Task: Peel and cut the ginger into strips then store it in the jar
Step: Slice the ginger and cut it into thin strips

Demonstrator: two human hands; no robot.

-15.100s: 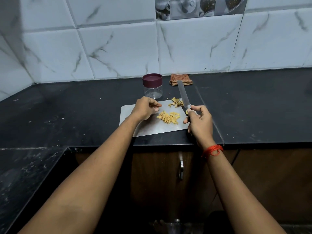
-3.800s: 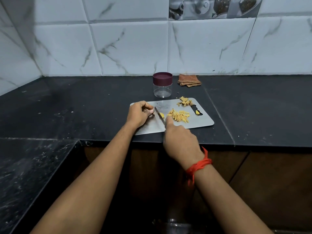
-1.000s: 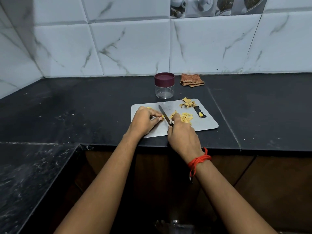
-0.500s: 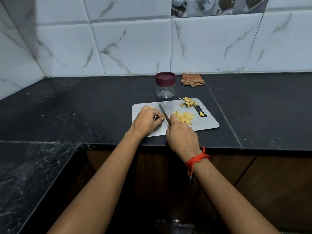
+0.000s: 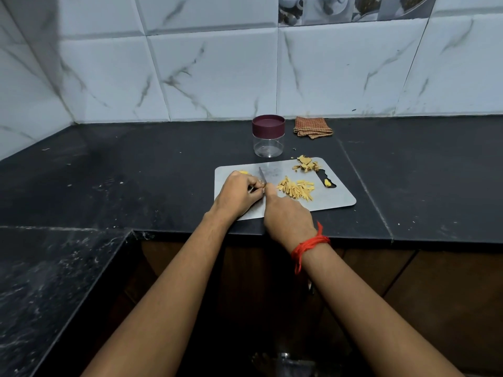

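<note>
Ginger sits mostly hidden under your left hand on the cutting board, fingers curled onto it beside the knife gripped in your right hand; a slip could nick fingertips.

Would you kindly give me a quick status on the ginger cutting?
Left hand pins ginger; right hand holds knife. Strips piled on board. Jar lidded, empty.

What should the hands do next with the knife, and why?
Probably press the knife down for another slice. The left hand pins a ginger piece on the cutting board, the right hand holds the blade beside those fingers, and the jar is lidded.
</note>
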